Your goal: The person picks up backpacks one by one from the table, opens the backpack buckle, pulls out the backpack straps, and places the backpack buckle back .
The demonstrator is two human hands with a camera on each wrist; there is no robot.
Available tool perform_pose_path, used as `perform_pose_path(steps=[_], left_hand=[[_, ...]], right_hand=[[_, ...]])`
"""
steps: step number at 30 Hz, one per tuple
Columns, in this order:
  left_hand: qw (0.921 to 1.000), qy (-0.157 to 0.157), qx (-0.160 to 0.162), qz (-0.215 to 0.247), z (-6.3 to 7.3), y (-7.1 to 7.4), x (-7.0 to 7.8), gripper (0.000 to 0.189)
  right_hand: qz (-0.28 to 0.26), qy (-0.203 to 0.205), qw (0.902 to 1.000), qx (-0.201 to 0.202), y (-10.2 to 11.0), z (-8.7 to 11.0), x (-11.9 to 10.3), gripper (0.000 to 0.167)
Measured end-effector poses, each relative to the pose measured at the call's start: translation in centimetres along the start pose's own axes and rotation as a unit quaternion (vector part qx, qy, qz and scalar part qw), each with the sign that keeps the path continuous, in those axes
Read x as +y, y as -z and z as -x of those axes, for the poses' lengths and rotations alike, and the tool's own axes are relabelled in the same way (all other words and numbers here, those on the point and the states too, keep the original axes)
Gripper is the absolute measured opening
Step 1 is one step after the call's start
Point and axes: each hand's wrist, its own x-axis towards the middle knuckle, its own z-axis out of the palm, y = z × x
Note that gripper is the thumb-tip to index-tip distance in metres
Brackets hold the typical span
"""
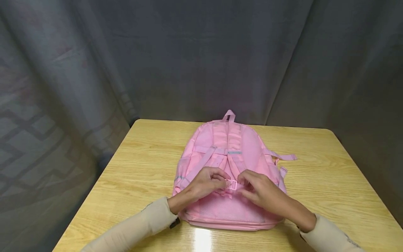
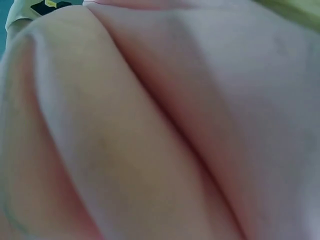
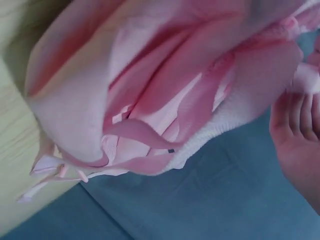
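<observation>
A pink backpack (image 1: pixel 252 210) lies on the table with its shoulder straps (image 1: pixel 234 136) facing up. Over its lower middle, both hands meet at a pink plastic buckle (image 1: pixel 232 184) on a strap. My left hand (image 1: pixel 206 182) pinches the buckle's left end between thumb and fingers. On the other side, my right hand (image 1: pixel 260 189) grips the strap webbing close to the buckle, fingers bent. Blurred pink fabric (image 2: pixel 135 125) fills most of the left wrist view. Folds and straps of the backpack (image 3: pixel 200 95) show in the right wrist view, with curled fingers at the right edge.
The wooden table (image 1: pixel 141 157) extends on both sides of the backpack. Loose strap ends (image 1: pixel 284 156) stick out to its right, and a carry loop (image 1: pixel 230 114) stands at its top. Grey curtains (image 1: pixel 201 63) hang behind and along the sides.
</observation>
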Motion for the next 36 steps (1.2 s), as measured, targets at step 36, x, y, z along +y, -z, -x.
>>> perform_pose_path(steps=[36], left_hand=[[0.9997, 0.004, -0.021, 0.011, 0.1, -0.5, -0.2, 0.016]], right_hand=[[-0.344, -0.171, 0.9091, -0.161, 0.9, -0.2, 1.3, 0.012]])
